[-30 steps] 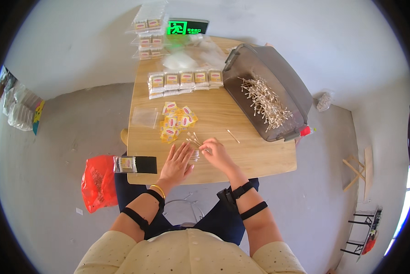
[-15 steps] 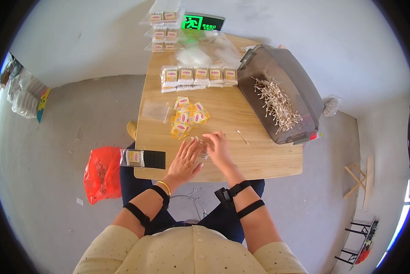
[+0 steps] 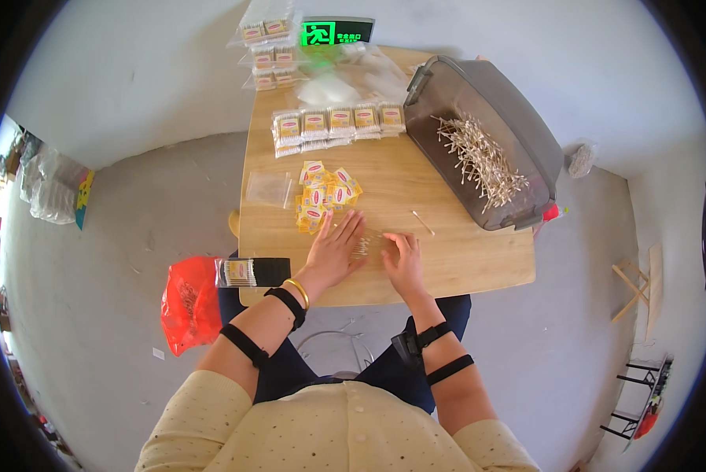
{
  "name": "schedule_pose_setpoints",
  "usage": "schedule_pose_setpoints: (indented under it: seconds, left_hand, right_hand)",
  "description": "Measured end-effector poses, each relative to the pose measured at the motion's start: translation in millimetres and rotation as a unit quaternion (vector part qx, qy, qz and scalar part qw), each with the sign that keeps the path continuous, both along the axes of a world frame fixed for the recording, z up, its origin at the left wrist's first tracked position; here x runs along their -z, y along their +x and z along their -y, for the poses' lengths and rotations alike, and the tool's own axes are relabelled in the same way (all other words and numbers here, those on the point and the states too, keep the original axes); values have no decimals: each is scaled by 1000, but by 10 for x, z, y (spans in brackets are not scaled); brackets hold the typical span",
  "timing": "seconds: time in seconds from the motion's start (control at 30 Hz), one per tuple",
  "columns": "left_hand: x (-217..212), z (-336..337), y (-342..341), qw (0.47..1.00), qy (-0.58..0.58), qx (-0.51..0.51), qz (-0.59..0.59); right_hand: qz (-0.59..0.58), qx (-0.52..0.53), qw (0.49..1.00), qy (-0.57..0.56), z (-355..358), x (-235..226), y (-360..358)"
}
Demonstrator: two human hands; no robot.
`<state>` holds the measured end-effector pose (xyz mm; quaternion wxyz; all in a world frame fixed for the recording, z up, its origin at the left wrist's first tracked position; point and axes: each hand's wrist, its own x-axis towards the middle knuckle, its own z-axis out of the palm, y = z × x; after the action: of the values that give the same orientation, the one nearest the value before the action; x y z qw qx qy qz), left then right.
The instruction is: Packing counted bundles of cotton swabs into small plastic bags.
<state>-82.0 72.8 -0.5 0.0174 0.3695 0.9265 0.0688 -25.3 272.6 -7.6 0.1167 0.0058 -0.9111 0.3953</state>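
Observation:
A small row of cotton swabs [image 3: 360, 247] lies on the wooden table near its front edge, between my two hands. My left hand [image 3: 334, 250] is open and laid nearly flat, fingers stretched forward, its edge against the swabs and partly covering them. Just right of the swabs, my right hand [image 3: 405, 267] rests with loosely curved fingers set apart and nothing visible in them. Ahead of my left fingertips is a loose heap of yellow-and-white cards [image 3: 325, 197]. One single cotton swab [image 3: 423, 223] lies further right.
A grey plastic bin [image 3: 490, 102] holding many swabs lies tilted at the right. Packed swab bundles [image 3: 340, 119] line the back, with clear bags [image 3: 325, 90] behind. A flat clear bag [image 3: 268, 189] sits left of the cards. A red bag [image 3: 189, 303] hangs by the left edge.
My right hand has drawn away to the right from my left hand, uncovering the swabs between them. My left hand stays beside the swabs with its fingers straighter. The view has shifted slightly.

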Motion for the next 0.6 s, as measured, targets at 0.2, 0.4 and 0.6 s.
schedule_pose_setpoints:
  seconds: [0.2, 0.4, 0.6]
  left_hand:
    - [-13, -143, -5, 999, -18, -43, -7]
    - [54, -101, -98, 999, -20, -22, -36]
    - [59, -11, -62, 1000, -5, -1, -5]
  right_hand:
    - [0, 19, 1000, 9, -10, 14, 41]
    - [-1, 30, 1000, 7, 74, -66, -48]
    - [-20, 44, 999, 12, 88, 13, -172]
